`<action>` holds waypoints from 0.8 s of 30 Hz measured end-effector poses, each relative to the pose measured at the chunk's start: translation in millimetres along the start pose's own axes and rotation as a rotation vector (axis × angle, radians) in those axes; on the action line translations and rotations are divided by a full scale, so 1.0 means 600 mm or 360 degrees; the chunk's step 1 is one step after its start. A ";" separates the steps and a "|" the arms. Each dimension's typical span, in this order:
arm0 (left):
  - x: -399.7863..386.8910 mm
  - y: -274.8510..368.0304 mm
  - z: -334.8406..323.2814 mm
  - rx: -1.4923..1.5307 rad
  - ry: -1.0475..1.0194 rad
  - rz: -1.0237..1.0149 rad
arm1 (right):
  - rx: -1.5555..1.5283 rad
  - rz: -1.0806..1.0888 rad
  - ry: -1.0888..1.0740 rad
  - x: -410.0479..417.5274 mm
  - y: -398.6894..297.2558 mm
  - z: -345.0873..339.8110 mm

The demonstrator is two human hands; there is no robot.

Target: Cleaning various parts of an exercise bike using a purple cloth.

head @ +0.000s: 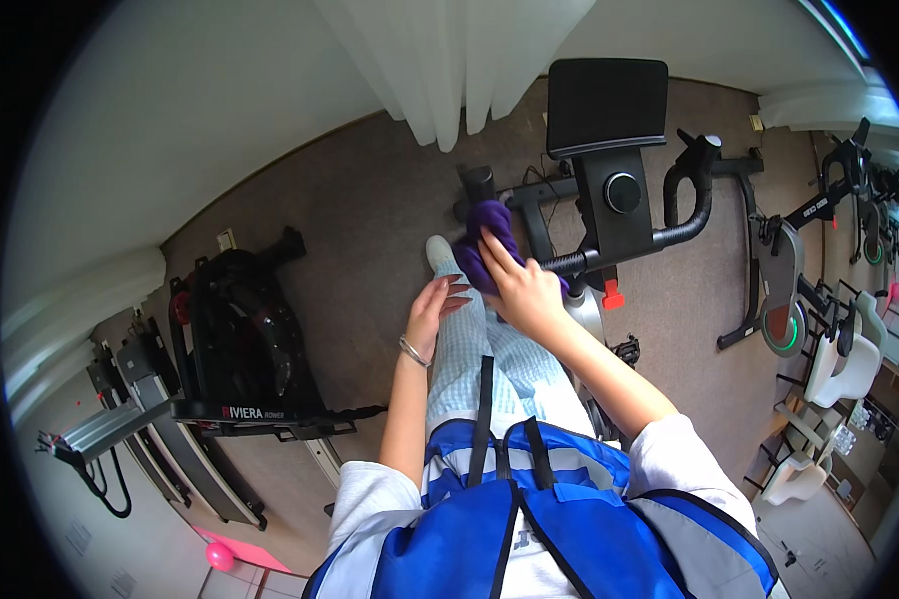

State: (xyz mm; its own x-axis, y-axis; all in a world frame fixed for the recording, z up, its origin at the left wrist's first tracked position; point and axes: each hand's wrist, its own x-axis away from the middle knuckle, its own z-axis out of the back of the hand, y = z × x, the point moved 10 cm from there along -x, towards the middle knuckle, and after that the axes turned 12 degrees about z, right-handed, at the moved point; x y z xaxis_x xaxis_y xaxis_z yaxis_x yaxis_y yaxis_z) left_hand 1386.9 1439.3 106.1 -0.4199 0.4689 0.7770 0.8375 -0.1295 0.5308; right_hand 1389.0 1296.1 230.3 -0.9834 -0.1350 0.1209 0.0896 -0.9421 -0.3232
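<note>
A purple cloth [488, 224] is draped around the left handlebar of an exercise bike [613, 202]. My right hand [528, 288] presses on it with extended fingers, and part of the cloth hangs under that hand. My left hand [436, 303], with a metal bracelet at the wrist, is just to the left of the cloth, its fingers apart and nothing in them. The bike's black screen [607, 105] stands above a round knob [622, 192]. Its right handlebar [689, 202] curves away from the cloth. A red lever [613, 295] sits below the bars.
A rowing machine [247, 412] stands at left, with treadmills [187, 442] behind. White curtains [449, 67] hang ahead. Another exercise bike [783, 292], white chairs [843, 367] and more equipment are at right. A pink ball [219, 556] lies at the lower left.
</note>
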 end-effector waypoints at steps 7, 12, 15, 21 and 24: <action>-0.018 -0.008 0.002 0.0035 -0.0054 0.0042 | -0.0851 -0.0148 -0.0066 0.113 0.064 0.014; -0.042 -0.006 -0.035 0.0003 -0.0105 0.0079 | -0.1787 -0.0769 0.0445 0.064 0.156 0.126; -0.049 -0.006 -0.089 0.0054 -0.0206 0.0136 | -0.1620 -0.0454 0.0538 -0.044 0.150 0.202; -0.079 0.003 -0.117 -0.0315 -0.0132 -0.0211 | -0.0668 0.0076 0.0040 -0.198 0.072 0.120; -0.083 -0.008 -0.109 -0.0372 -0.0009 -0.0224 | -0.0910 -0.0071 -0.0354 -0.215 0.091 0.073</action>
State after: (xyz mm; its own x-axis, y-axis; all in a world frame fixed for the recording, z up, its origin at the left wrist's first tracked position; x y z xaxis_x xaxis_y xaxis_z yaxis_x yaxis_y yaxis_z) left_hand 1380.8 1359.1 86.9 -0.5237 0.5015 0.6886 0.6675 -0.2608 0.6975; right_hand 1527.7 1248.6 237.9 -0.9223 -0.2183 0.3188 -0.1099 -0.6428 -0.7581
